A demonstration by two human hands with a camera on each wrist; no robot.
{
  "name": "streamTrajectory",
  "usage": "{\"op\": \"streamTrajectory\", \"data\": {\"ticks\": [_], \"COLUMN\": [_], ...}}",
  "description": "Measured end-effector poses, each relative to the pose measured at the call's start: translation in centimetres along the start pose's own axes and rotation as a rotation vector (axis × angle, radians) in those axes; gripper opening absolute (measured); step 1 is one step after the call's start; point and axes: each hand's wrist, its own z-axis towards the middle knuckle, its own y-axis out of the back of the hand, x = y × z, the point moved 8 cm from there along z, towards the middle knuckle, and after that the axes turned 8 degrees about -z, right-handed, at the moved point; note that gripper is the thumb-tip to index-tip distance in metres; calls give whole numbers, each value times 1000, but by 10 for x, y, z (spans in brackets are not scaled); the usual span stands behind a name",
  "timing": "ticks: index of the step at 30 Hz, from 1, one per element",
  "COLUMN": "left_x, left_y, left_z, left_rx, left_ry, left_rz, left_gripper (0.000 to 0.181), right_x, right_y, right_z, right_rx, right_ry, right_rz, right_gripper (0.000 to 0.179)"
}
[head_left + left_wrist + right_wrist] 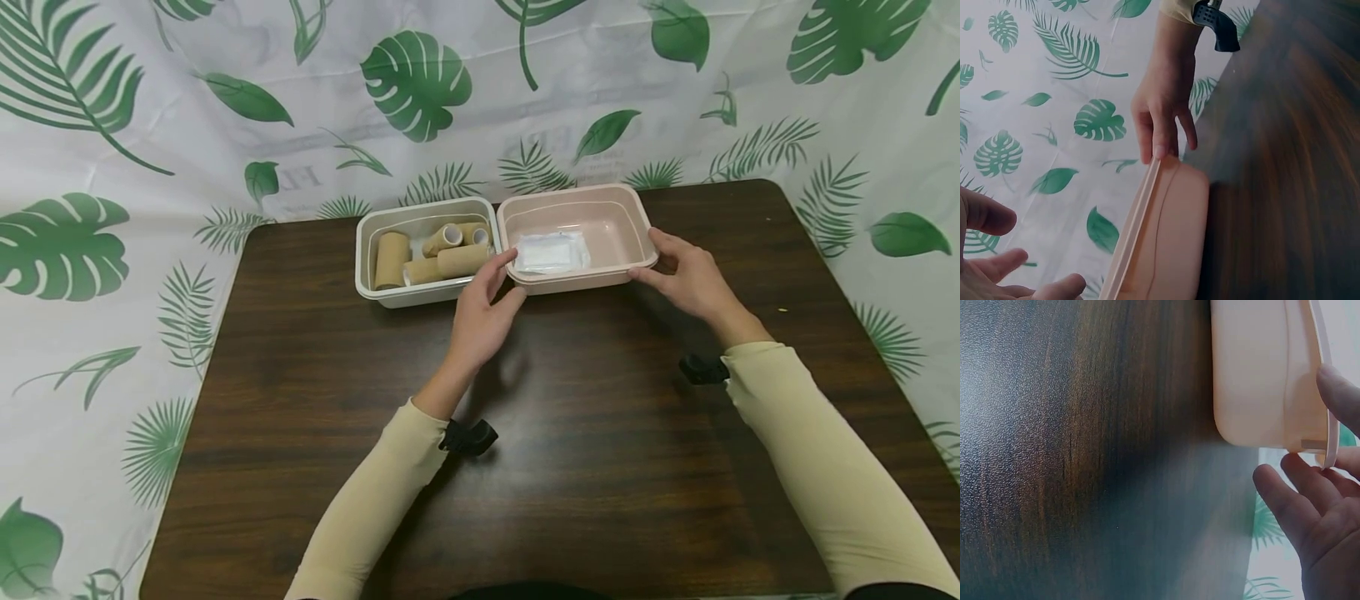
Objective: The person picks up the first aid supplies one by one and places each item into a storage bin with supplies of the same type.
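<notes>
A pink plastic bin (573, 282) stands at the back of the table, with a flat white packet in clear wrap (551, 252) inside. My right hand (690, 275) grips its right front corner, thumb at the front rim and fingers round the side. In the right wrist view, the thumb (1340, 394) lies against the rim of the bin (1254, 375). My left hand (483, 321) is at the bin's left front corner, fingers spread and loosely bent. In the left wrist view its fingers (1054, 289) look apart from the bin (1179, 237).
Left of the pink bin, close beside it, stands a whitish bin (365, 262) with several brown cardboard tubes (392, 260) in it. Both are on a dark wood-grain table (585, 467). A leaf-print white curtain (322, 108) hangs directly behind.
</notes>
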Motion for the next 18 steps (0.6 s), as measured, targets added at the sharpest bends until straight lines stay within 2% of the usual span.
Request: {"op": "streamTrajectory", "data": {"ticks": [4, 9, 12, 14, 18], "left_x": [-5, -29, -36, -33, -26], "left_y": [18, 38, 51, 61, 84], "left_z": [-9, -26, -30, -29, -26], "left_rx": [-12, 14, 30, 25, -30], "left_ry": [-59, -129, -178, -222, -349], "left_rz": [4, 27, 67, 116, 311], "left_gripper": [43, 39, 37, 38, 41], "right_x": [0, 0, -1, -2, -3], "right_y": [0, 1, 0, 0, 0], "right_z": [1, 1, 0, -1, -3], "right_rx": [0, -11, -13, -15, -13], "right_ry": [-1, 5, 5, 2, 9], "right_rz": [1, -3, 3, 11, -5], "right_gripper": [82, 82, 83, 85, 91]}}
